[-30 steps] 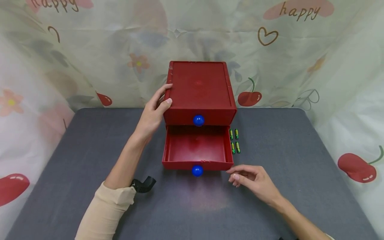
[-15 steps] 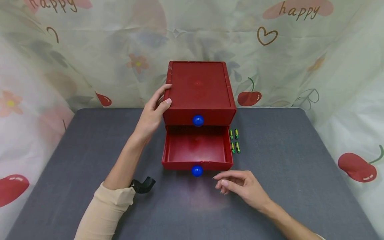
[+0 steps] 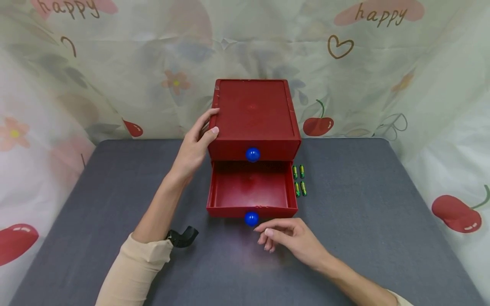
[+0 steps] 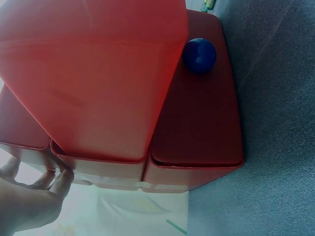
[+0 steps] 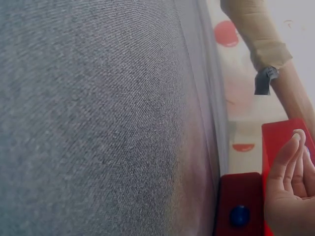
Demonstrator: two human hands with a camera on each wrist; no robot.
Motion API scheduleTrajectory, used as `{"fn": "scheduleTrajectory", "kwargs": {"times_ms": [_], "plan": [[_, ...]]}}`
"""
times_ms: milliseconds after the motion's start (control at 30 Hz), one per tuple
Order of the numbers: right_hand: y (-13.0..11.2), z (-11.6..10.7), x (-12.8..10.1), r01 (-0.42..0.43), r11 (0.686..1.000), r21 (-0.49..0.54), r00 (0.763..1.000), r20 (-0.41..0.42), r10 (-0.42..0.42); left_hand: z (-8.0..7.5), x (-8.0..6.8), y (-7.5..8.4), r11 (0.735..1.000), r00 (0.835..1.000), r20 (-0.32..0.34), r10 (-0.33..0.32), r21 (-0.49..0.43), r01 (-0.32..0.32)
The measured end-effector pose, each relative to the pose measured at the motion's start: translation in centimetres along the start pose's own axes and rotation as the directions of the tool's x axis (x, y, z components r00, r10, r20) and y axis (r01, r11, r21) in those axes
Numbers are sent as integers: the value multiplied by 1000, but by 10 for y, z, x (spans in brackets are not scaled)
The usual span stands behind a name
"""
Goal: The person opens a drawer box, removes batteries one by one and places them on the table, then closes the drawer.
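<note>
A red drawer cabinet (image 3: 250, 110) has its middle drawer (image 3: 249, 187) pulled out, with a bare red floor showing inside. My left hand (image 3: 191, 151) rests against the cabinet's upper left edge, its fingertips also on the casing in the left wrist view. Just right of the pulled-out drawer's blue knob (image 3: 251, 219), my right hand (image 3: 292, 238) hovers with loosely bent fingers and nothing in them. In the right wrist view its thumb and fingertips come close together. Below, the bottom drawer front (image 4: 202, 118) is closed, with its own blue knob (image 4: 199, 55).
Several small green and yellow batteries (image 3: 299, 180) lie on the grey tabletop (image 3: 363, 204) along the drawer's right side. Behind the table hangs a patterned curtain (image 3: 252, 38). A black strap end (image 3: 183, 236) sticks out at the left sleeve.
My right hand has moved left along the drawer's front, from its right corner to beside the blue knob. The left hand and the drawer have kept their place.
</note>
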State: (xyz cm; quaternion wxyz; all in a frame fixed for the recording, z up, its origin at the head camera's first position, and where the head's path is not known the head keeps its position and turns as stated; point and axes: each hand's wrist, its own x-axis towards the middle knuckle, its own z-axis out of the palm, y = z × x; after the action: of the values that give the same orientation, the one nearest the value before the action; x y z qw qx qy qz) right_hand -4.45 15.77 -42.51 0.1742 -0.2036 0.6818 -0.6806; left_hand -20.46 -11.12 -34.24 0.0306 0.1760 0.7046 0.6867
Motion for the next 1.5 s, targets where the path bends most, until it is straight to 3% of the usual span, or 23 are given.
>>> {"fn": "scheduleTrajectory", "kwargs": {"times_ms": [233,367,567,667,933,1233,1500], "plan": [[0,3,6,-79,997,-25,997,-1,79,1,0,0,1000,1000,1,1,5,-1],[0,6,10,-155,988,9,988,8,155,1,0,0,1000,1000,4,-3,-3,3],[-4,10,16,-317,935,160,948,62,311,1,-1,1,1000,1000,0,-6,0,6],[-6,13,19,-358,912,199,934,79,349,1,-2,2,1000,1000,-4,-3,0,3],[-1,17,27,-375,889,262,927,78,367,1,-1,1,1000,1000,-4,-2,-7,2],[-1,16,30,-318,916,243,947,41,318,0,1,-1,1000,1000,-8,-4,5,4],[-4,16,35,-319,918,235,941,-36,337,1,0,0,1000,1000,-11,-2,6,3]]}}
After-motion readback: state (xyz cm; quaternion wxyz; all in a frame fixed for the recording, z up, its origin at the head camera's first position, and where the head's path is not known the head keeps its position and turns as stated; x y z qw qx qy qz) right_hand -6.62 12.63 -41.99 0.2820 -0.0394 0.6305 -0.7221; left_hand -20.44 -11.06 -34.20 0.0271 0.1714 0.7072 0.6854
